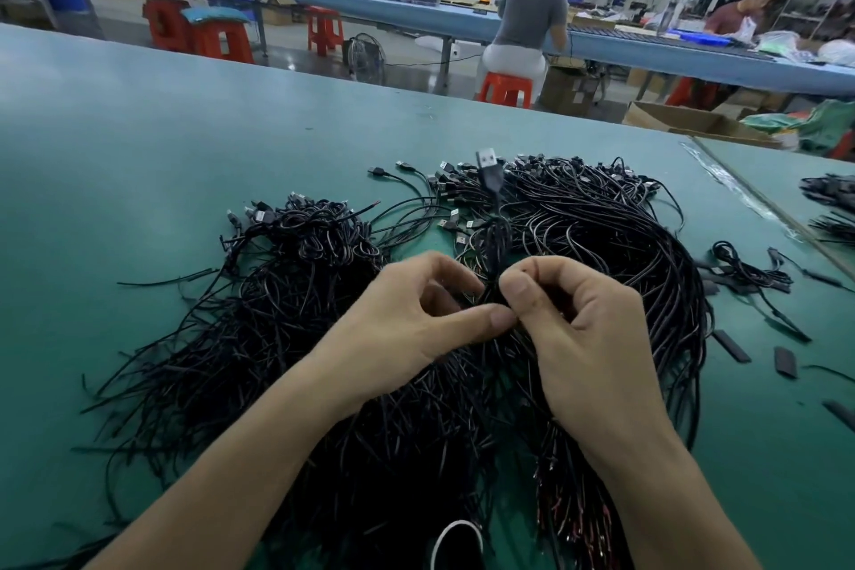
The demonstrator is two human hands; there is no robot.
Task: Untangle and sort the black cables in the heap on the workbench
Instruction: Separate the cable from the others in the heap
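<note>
A wide heap of black cables [287, 338] with USB plugs covers the green workbench [115, 162]. Over its middle, my left hand [407, 319] and my right hand [583, 329] meet and both pinch one black cable [496, 241] between thumb and forefinger. That cable rises from the fingers, and its silver USB plug [486, 160] sticks up above the heap. On the right, the cables lie in a more orderly arc [647, 255]. On the left they are knotted and loose.
Short black sleeve pieces [731, 345] and a small cable bunch [749, 271] lie to the right of the heap. More cables [830, 194] sit on the adjoining table at far right. People work at a blue bench [416, 19] behind, with red stools [504, 90].
</note>
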